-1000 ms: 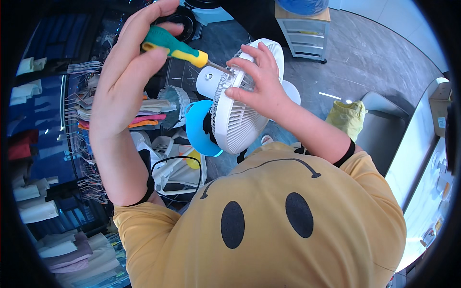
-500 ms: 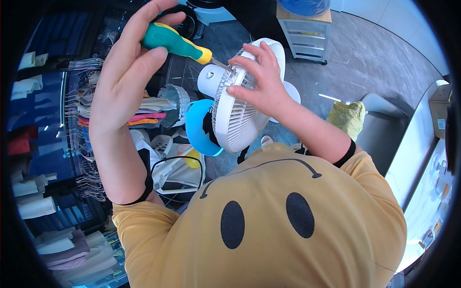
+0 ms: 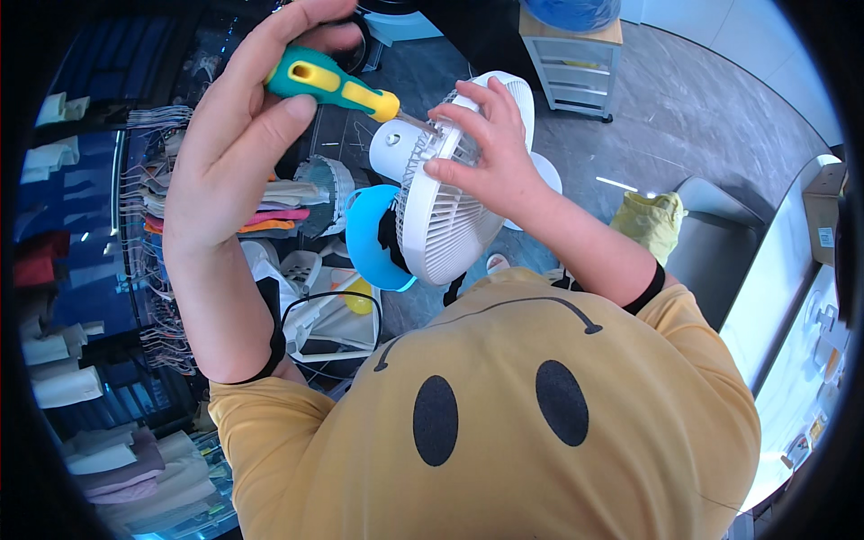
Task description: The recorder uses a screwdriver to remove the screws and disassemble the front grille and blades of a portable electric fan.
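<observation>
A screwdriver [image 3: 335, 86] with a green and yellow handle is gripped between the thumb and fingers of my left hand [image 3: 225, 144]. Its metal shaft points right and down, the tip meeting the rim of a white electric fan [image 3: 454, 229]. Where exactly the tip sits is too small to make out. My right hand [image 3: 495, 157] clasps the fan's round grille at the upper edge, thumb on the rim and fingers over the slats. The white motor housing [image 3: 389, 151] sticks out on the grille's left side.
Below the fan's left side is a blue basin-like thing [image 3: 364, 234], beside a white frame [image 3: 328, 324] with a black cable. Clothes on hangers [image 3: 279, 193] fill the left. A wheeled cart [image 3: 571, 67] stands far right of centre; a yellow-green cloth [image 3: 652, 225] lies over a grey chair-like piece [image 3: 711, 247].
The screwdriver has turned about its length, so the handle's yellow inset now faces up. My left fingers have shifted slightly with it. My right hand and the fan stay nearly still.
</observation>
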`<state>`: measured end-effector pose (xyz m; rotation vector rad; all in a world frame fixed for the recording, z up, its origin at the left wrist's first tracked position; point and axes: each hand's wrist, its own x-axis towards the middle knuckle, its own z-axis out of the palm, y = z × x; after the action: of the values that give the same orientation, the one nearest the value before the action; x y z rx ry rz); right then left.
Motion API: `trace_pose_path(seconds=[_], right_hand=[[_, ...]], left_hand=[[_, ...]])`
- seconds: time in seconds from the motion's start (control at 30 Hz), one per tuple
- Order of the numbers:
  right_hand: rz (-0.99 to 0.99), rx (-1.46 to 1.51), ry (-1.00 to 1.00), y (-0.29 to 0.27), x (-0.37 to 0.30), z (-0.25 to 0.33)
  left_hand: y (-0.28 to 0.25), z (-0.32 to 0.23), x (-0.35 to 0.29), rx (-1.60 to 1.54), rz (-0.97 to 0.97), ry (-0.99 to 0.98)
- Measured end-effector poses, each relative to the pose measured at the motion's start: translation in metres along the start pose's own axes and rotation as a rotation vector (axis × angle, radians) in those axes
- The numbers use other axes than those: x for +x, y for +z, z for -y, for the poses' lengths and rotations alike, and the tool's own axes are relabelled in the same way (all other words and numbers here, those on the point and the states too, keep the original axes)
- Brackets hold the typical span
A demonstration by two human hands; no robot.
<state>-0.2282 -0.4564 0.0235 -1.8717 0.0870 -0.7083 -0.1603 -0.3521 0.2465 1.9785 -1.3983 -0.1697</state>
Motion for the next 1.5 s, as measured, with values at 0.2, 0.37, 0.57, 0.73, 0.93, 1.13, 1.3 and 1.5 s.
trace_pose_path(seconds=[0.2,0.37,0.57,0.73,0.93,1.13,1.3,1.5], right_hand=[[0.002,-0.005,-0.014,0.001,-0.002,0.001],[-0.027,-0.06,-0.016,0.0,-0.001,-0.002],[-0.025,-0.042,-0.022,-0.002,0.001,-0.004],[0.009,-0.013,-0.001,-0.002,0.0,-0.001],[-0.021,-0.044,-0.008,-0.003,0.003,-0.001],[-0.039,-0.043,-0.059,0.007,-0.004,-0.014],[-0.168,-0.002,-0.12,0.017,-0.006,-0.019],[-0.038,-0.051,-0.003,0.005,-0.009,0.005]], left_hand=[[-0.009,0.013,0.002,0.366,-0.026,-0.213],[-0.012,0.016,0.007,0.25,-0.084,-0.167],[-0.011,0.009,0.005,0.093,0.057,-0.091],[-0.008,0.012,0.005,0.378,-0.095,-0.331],[-0.008,0.003,0.003,0.037,-0.115,-0.181],[-0.014,0.008,-0.003,0.378,-0.039,-0.22],[-0.015,0.0,-0.004,0.308,0.053,-0.216],[-0.035,-0.008,-0.017,0.339,0.187,-0.011]])
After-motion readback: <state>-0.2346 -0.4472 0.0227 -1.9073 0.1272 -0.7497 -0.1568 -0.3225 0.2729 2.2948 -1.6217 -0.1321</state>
